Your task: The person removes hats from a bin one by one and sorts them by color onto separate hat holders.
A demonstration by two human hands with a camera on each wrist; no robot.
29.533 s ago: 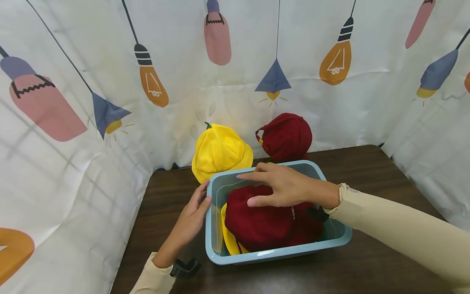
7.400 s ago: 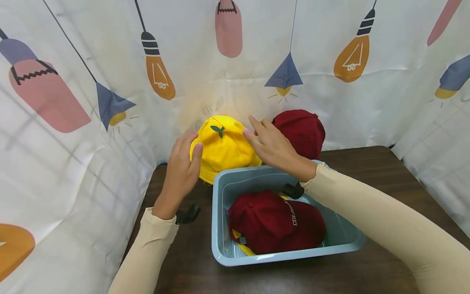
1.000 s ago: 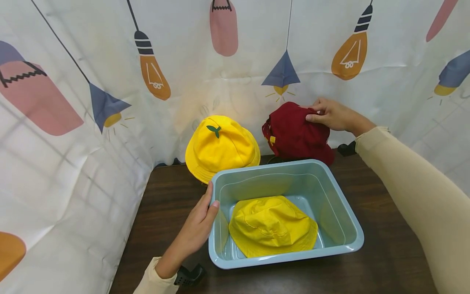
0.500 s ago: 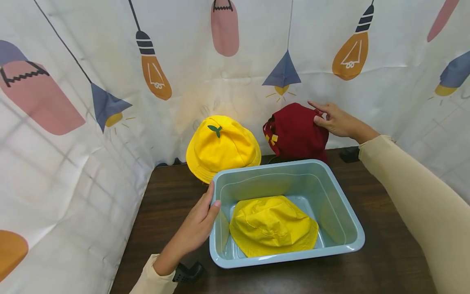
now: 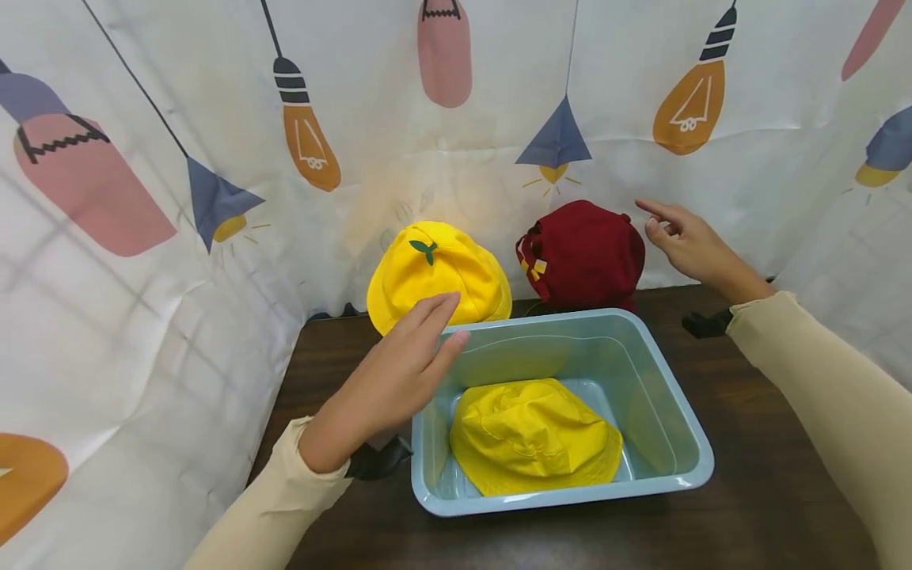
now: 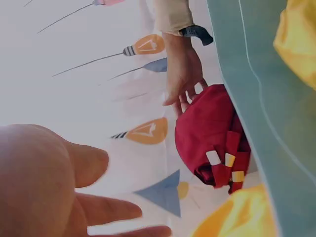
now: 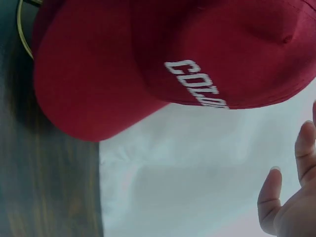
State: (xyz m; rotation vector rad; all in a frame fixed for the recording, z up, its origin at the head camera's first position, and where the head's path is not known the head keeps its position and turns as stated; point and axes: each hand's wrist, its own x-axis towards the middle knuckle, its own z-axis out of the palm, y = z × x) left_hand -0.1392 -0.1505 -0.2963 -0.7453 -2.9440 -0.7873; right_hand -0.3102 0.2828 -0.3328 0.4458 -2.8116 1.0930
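1. Key relation: the red caps [image 5: 587, 249] sit upper right of centre in the head view, just left of your right grip [image 5: 687, 241]; that hand is clearly nearer.
2. Right grip: fingers apart, index extended, holding nothing. Right wrist view shows a gap to the cap.
3. Cap's long axis, right wrist view: crown upper right, brim lower left. Straps face left in the head view; looks like more than one cap nested.
4. Left grip [image 5: 402, 360]: fingers apart, nothing held, over the left edge of the blue bin [image 5: 648, 412], partly covering the upright yellow hat [image 5: 456, 269].
5. Second yellow hat [image 5: 530, 435] lies crumpled inside the bin.
6. In the way: bin's far rim hides the caps' base; curtain [image 5: 470, 178] close behind. All on the brown counter [image 5: 748, 435].
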